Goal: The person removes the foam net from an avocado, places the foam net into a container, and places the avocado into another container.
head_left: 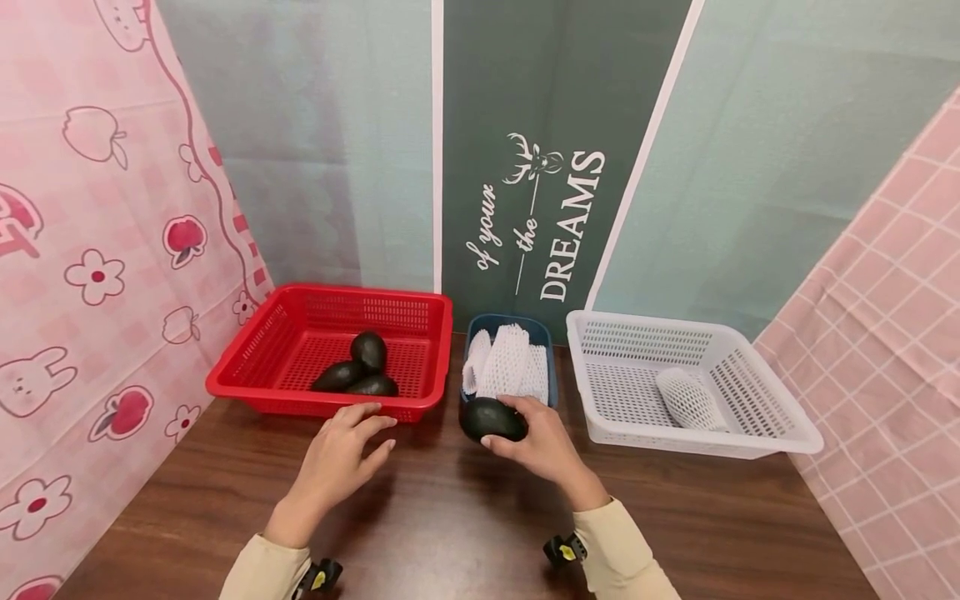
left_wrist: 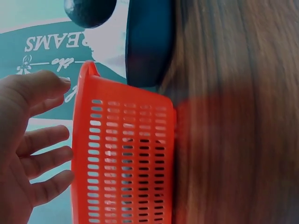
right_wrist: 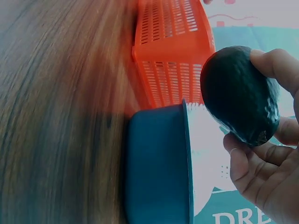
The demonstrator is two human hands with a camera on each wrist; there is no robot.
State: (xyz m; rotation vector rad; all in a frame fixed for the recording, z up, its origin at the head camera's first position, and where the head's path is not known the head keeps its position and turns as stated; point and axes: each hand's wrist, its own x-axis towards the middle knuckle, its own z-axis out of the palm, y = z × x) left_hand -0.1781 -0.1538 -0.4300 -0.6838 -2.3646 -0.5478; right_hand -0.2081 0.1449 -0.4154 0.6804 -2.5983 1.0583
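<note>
My right hand (head_left: 542,443) grips a dark green avocado (head_left: 491,419) between thumb and fingers, in front of the small blue bin. The right wrist view shows that avocado (right_wrist: 240,95) held above the rim of the blue bin (right_wrist: 159,163). White foam net sleeves (head_left: 508,362) fill the bin. Near the front rim of the red basket (head_left: 330,407), my left hand (head_left: 341,454) is held with fingers loosely spread and nothing in them. Several more avocados (head_left: 367,352) lie inside the red basket. In the white basket (head_left: 693,442) lies one avocado wrapped in a foam net sleeve (head_left: 686,400).
All three containers stand in a row on the brown wooden table (head_left: 465,533), the blue bin between the two baskets. A green printed cloth (head_left: 517,100) hangs behind them. Pink patterned cloths stand at the left (head_left: 97,208) and right (head_left: 900,375).
</note>
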